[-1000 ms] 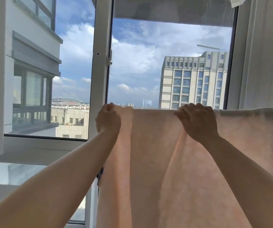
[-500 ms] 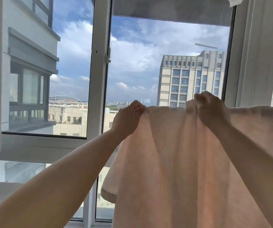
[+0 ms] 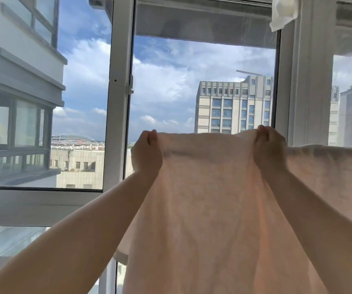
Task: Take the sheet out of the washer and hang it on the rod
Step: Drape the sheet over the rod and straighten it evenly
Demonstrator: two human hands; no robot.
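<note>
Both hands up in front of us, gripping the top edge of the pale pink sheet (image 3: 202,209). Our left hand (image 3: 147,154) at about 9 o'clock of the sheet's raised span, fingers curled over and pinching the hem at its left corner. Our right hand (image 3: 269,148) at about 3 o'clock, fingers curled tight on a bunched bit of the same edge. Between them the top edge runs nearly level, slightly slack. Past the right hand the sheet carries on toward 3 o'clock, draped flat; rod under it hidden, can't tell. Left edge hangs free, open air toward the window frame (image 3: 118,102) at 10 o'clock. White cloth (image 3: 283,13) hangs at 1 o'clock, well apart.
</note>
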